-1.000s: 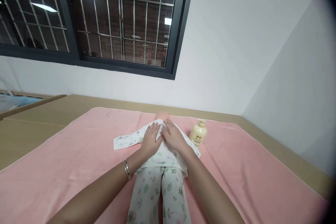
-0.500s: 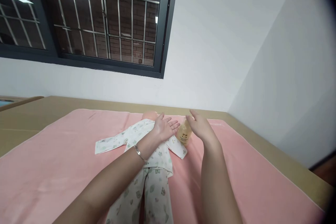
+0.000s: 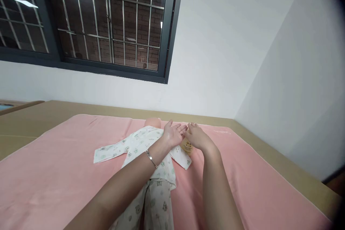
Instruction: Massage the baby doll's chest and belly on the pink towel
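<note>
Closing over the cream bottle (image 3: pixel 187 146), the right hand (image 3: pixel 198 137) is covering its pump top, while the left hand (image 3: pixel 172 135) is hovering open-palmed beside it above the doll (image 3: pixel 151 140); pressing gently seems wise.

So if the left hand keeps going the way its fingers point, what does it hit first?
Probably the right hand, resting on the cream bottle; the left hand lies open, fingertips almost touching it, though depth is unclear.
</note>
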Tool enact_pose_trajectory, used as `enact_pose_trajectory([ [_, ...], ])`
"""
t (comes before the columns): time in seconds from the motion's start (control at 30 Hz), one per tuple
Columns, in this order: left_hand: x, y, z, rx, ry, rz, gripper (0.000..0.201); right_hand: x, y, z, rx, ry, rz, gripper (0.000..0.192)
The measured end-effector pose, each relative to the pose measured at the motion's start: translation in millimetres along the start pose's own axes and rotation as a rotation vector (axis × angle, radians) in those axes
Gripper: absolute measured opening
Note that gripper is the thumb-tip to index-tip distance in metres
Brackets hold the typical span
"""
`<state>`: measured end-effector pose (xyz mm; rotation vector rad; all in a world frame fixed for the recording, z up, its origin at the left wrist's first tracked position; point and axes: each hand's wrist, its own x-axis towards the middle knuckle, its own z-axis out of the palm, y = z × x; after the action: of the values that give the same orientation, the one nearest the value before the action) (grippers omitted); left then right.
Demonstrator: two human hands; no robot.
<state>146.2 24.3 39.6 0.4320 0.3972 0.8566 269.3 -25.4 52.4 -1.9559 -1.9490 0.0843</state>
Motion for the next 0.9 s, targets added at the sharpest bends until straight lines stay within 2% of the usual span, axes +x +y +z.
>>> enact_pose_trajectory([
  [0.13,-22,1,-14.9,-0.002,0.049,-0.111,0.060,-3,-10,3,-0.074,0.024,0.054,0.050],
  [0.23,-49,6,-31.8,0.009,0.093,-0.214,0.051,-16,-30,-2,-0.118,-0.022,0.066,0.047],
  [0.3,-69,13,-38.3,0.037,0.110,-0.252,0.044,-29,-49,-5,-0.099,-0.068,0.014,0.046],
  [0.37,-89,23,-36.9,0.053,0.077,-0.270,0.039,-44,-72,-7,-0.020,-0.085,-0.106,0.046],
  [0.47,-121,45,-22.7,0.063,-0.046,-0.232,0.038,-66,-110,-4,0.123,-0.081,-0.318,0.053],
  [0.57,-149,69,-9.9,0.132,-0.035,-0.188,0.046,-85,-146,1,0.198,0.025,-0.428,0.055],
  [0.63,-164,86,-8.2,0.166,-0.056,-0.126,0.052,-99,-168,3,0.208,0.078,-0.473,0.057],
  [0.73,-180,104,-12.1,0.205,-0.141,0.009,0.056,-119,-193,5,0.211,0.121,-0.632,0.068],
  [0.83,-188,106,-14.9,0.284,-0.213,0.104,0.055,-129,-205,7,0.199,0.186,-0.796,0.076],
  [0.9,-191,96,-14.7,0.383,-0.220,0.139,0.052,-127,-206,8,0.198,0.198,-0.822,0.080],
])
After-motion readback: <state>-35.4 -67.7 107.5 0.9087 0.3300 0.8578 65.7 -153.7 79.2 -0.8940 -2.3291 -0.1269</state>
